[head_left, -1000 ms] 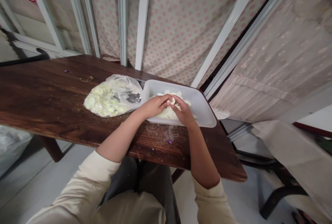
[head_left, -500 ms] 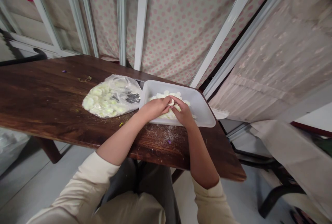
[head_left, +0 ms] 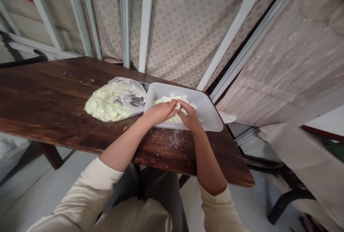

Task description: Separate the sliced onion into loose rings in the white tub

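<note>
My left hand [head_left: 162,112] and my right hand [head_left: 189,114] meet over a white plastic tray [head_left: 208,108]. The fingertips of both are closed on a small, pale, bumpy piece [head_left: 177,106], whose exact kind I cannot make out. Beneath them in the tray lies a pile of thin, rounded, whitish-green pieces [head_left: 172,96], partly hidden by my hands. Left of the tray, and touching it, is a clear plastic bag [head_left: 126,87] with many similar pale pieces [head_left: 100,101] inside.
The dark wooden table [head_left: 48,92] carries fine white bits [head_left: 172,140], a purple scrap [head_left: 175,146], a yellow scrap [head_left: 125,128] and a thin loop of string [head_left: 87,82]. Behind it hangs a dotted curtain [head_left: 182,28]. A black chair frame [head_left: 290,201] stands at the right.
The view has shifted very slightly. Both hands stay in the same place over the tray, with the small pale piece still between their fingertips.
</note>
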`<state>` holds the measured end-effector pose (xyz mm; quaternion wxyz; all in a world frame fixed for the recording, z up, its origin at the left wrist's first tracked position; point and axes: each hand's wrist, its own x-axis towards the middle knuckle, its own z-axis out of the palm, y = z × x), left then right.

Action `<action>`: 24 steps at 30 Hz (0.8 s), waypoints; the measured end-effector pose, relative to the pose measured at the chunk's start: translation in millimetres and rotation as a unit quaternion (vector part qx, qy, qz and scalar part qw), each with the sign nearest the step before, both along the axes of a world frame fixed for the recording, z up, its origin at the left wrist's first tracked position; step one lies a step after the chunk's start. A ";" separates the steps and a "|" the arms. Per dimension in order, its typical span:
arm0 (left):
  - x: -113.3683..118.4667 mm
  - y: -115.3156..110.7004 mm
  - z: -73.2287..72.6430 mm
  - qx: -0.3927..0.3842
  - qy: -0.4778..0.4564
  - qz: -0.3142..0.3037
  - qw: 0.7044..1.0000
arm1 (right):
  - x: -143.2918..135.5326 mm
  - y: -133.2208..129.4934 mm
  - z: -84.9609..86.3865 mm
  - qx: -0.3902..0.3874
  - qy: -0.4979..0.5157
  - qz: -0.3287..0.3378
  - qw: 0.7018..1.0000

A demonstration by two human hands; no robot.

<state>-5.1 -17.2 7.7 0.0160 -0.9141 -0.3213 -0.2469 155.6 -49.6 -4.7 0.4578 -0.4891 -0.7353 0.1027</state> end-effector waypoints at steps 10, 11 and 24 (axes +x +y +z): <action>0.0 2.2 -1.4 0.001 -0.002 -0.003 1.000 | -0.3 -0.5 0.6 -0.003 -0.005 0.005 1.000; -0.2 1.9 -1.3 0.002 -0.003 -0.004 1.000 | -0.5 -0.9 1.0 -0.004 -0.003 0.007 1.000; -1.7 -1.2 0.7 -0.011 0.006 -0.031 0.999 | 0.6 -0.3 -0.1 -0.019 -0.006 0.045 0.999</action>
